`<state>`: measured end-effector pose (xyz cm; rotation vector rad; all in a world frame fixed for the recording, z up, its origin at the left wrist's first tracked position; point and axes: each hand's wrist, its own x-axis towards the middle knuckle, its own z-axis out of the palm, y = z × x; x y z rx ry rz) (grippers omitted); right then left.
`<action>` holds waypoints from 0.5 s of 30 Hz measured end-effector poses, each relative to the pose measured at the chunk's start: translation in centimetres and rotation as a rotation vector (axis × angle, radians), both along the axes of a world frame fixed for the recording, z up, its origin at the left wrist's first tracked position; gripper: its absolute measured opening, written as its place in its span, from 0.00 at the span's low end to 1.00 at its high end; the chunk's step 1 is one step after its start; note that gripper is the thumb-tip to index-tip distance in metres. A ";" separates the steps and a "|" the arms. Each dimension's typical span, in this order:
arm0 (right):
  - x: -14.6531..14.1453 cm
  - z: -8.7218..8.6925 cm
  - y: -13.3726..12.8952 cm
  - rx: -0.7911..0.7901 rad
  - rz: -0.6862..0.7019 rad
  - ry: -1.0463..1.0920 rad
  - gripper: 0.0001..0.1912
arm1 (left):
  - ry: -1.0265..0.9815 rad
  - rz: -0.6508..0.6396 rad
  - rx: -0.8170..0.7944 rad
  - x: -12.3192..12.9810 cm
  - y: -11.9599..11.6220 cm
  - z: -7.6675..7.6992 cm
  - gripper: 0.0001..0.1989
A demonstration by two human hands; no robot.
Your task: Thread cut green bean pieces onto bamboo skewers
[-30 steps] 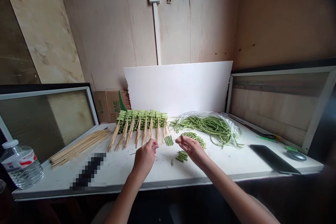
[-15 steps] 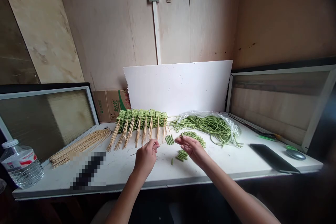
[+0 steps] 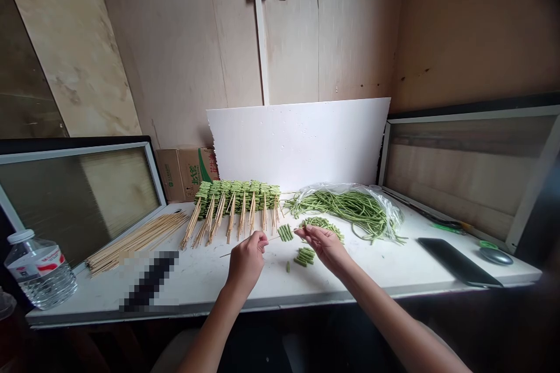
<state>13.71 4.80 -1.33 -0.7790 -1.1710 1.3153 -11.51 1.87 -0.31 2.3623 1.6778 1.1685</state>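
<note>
My left hand [image 3: 247, 256] is closed around a bamboo skewer [image 3: 273, 238], whose tail sticks out to the left beyond the fist. Several short green bean pieces [image 3: 286, 233] sit side by side on the skewer, between my two hands. My right hand [image 3: 322, 243] pinches at the skewer's far end, just right of the threaded beans; the fingertips hide the exact contact. Below lies a small group of cut bean pieces [image 3: 304, 256] with one stray piece [image 3: 287, 267]. Behind my right hand is a larger pile of cut beans [image 3: 326, 224].
Finished bean skewers [image 3: 238, 195] are stacked at the back. Bare skewers [image 3: 140, 239] lie at left near a water bottle [image 3: 41, 271]. Long beans [image 3: 350, 207] rest on a plastic bag [image 3: 389, 204]. A phone [image 3: 457, 262] and a mouse [image 3: 496, 256] are at right.
The whole view has shifted slightly. Both hands keep nearly the same pose around the skewer, and the bean pieces on it look the same.
</note>
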 end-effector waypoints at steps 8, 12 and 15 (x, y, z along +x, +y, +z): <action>-0.4 -0.1 -0.2 0.007 0.022 0.067 0.16 | -0.001 0.003 0.006 0.0 0.2 -0.2 0.11; -0.4 0.1 -0.3 -0.018 0.025 0.046 0.17 | -0.031 -0.017 0.024 0.0 0.1 -0.2 0.11; -0.3 0.3 -0.4 -0.047 -0.032 0.038 0.18 | -0.088 -0.035 0.025 0.1 0.2 -0.4 0.11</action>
